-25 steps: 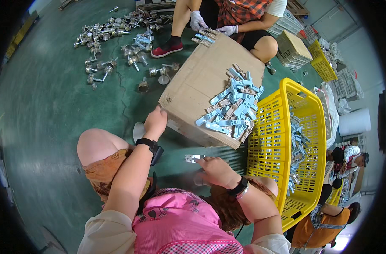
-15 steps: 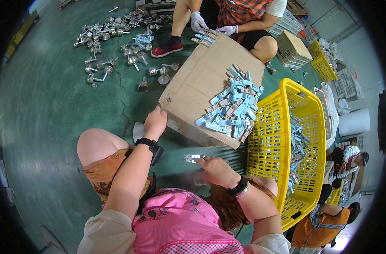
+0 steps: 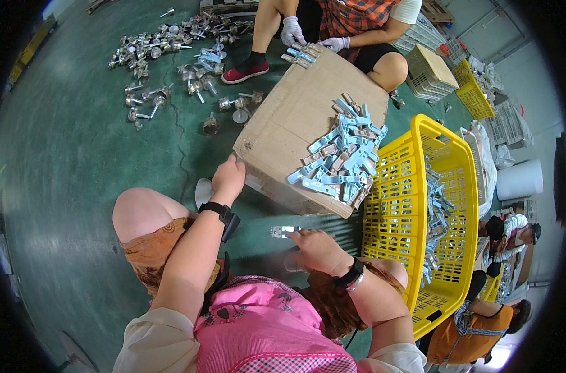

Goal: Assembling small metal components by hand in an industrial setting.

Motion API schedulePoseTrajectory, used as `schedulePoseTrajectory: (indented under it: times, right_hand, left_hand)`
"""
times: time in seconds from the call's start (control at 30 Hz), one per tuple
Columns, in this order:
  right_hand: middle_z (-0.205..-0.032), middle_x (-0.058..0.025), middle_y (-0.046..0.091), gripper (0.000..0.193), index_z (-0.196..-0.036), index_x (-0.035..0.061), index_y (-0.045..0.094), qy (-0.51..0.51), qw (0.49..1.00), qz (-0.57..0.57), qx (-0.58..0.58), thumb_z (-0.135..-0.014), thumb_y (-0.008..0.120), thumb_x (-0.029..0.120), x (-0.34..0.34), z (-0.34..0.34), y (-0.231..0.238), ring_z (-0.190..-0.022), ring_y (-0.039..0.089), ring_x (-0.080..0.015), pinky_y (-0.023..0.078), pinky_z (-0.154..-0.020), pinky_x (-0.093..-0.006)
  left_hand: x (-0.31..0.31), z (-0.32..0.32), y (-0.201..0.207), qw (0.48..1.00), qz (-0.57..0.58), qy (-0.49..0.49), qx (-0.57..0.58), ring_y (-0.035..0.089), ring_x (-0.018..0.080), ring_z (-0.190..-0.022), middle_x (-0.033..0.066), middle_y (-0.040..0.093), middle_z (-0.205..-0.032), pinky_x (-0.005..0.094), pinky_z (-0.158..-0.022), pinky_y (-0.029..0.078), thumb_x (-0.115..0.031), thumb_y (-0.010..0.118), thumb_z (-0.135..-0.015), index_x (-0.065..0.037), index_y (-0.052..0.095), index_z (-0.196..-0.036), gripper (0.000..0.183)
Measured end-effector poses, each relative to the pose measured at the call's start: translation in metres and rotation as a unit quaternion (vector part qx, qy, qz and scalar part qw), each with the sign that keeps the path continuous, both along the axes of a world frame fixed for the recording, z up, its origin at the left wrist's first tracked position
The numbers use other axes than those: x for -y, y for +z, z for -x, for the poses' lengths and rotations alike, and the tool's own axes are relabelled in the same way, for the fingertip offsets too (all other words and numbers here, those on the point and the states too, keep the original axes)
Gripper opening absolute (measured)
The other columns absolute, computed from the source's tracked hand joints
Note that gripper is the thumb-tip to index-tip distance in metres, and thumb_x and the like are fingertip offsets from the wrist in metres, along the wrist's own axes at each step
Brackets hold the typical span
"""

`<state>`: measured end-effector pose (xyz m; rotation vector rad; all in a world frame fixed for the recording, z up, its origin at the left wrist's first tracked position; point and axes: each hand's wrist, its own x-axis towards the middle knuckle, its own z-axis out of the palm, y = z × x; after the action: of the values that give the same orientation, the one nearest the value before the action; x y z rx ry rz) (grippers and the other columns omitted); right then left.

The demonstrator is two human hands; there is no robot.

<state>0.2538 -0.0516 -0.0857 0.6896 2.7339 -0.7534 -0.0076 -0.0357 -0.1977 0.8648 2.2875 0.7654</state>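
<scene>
My left hand (image 3: 228, 177) is closed on the near left corner of a brown cardboard box (image 3: 283, 130). My right hand (image 3: 320, 250) is low in front of the box, its fingers pinching the end of a small silvery-white rectangular piece (image 3: 282, 232); its exact kind is unclear. On the right part of the box top lies a heap of light-blue and brown clothespins (image 3: 348, 149). Several more clothespins (image 3: 300, 56) sit in a row at the far edge, by a co-worker's gloved hand (image 3: 291, 31).
A yellow plastic basket (image 3: 392, 205) with clothespins inside stands right of the box. Metal parts with stems (image 3: 152, 50) lie heaped on the green floor at the far left. A co-worker's red shoe (image 3: 244, 73) is beyond the box. Other people sit at the right edge.
The co-worker's gloved hand at the far edge has shifted slightly. My own hands have hardly moved.
</scene>
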Motion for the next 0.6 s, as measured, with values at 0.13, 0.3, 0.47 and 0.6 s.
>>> schedulePoseTrajectory:
  times: [0.13, 0.3, 0.47, 0.6]
  right_hand:
    - [-0.083, -0.0158, 0.061, 0.040, -0.107, 0.0042, 0.053, 0.002, 1.000, -0.001, -0.002, -0.073, 0.066, 0.022, 0.000, 0.000, 0.000, -0.081, 0.060, -0.0325, 0.047, -0.071, -0.0415]
    - [-0.084, -0.0159, 0.061, 0.040, -0.107, 0.0043, 0.053, -0.005, 1.000, 0.002, 0.011, -0.073, 0.066, 0.021, 0.000, 0.000, 0.001, -0.082, 0.060, -0.0322, 0.047, -0.073, -0.0412]
    - [-0.085, -0.0154, 0.061, 0.040, -0.107, 0.0044, 0.054, -0.006, 1.000, 0.006, 0.018, -0.073, 0.066, 0.022, 0.000, 0.001, 0.003, -0.083, 0.059, -0.0319, 0.046, -0.074, -0.0411]
    - [-0.085, -0.0152, 0.061, 0.040, -0.108, 0.0044, 0.054, -0.002, 1.000, 0.002, 0.012, -0.073, 0.066, 0.022, 0.000, 0.000, 0.003, -0.084, 0.059, -0.0320, 0.046, -0.074, -0.0410]
  left_hand:
    - [-0.001, 0.002, -0.005, 1.000, 0.015, 0.000, -0.001, 0.062, 0.0334, -0.055, 0.0206, 0.063, -0.080, 0.0430, -0.059, 0.051, -0.022, 0.039, -0.084, -0.011, 0.054, -0.113, 0.035]
    - [-0.002, 0.003, -0.014, 1.000, 0.003, -0.002, -0.028, 0.061, 0.0326, -0.054, 0.0199, 0.064, -0.079, 0.0433, -0.058, 0.051, -0.022, 0.040, -0.083, -0.012, 0.054, -0.114, 0.035]
    - [-0.002, 0.003, -0.013, 1.000, 0.000, 0.001, -0.026, 0.061, 0.0323, -0.053, 0.0195, 0.064, -0.078, 0.0430, -0.058, 0.051, -0.022, 0.039, -0.083, -0.012, 0.054, -0.114, 0.036]
    - [-0.002, 0.001, -0.005, 1.000, 0.010, 0.006, -0.006, 0.061, 0.0317, -0.052, 0.0190, 0.064, -0.077, 0.0425, -0.057, 0.051, -0.022, 0.039, -0.083, -0.013, 0.054, -0.114, 0.036]
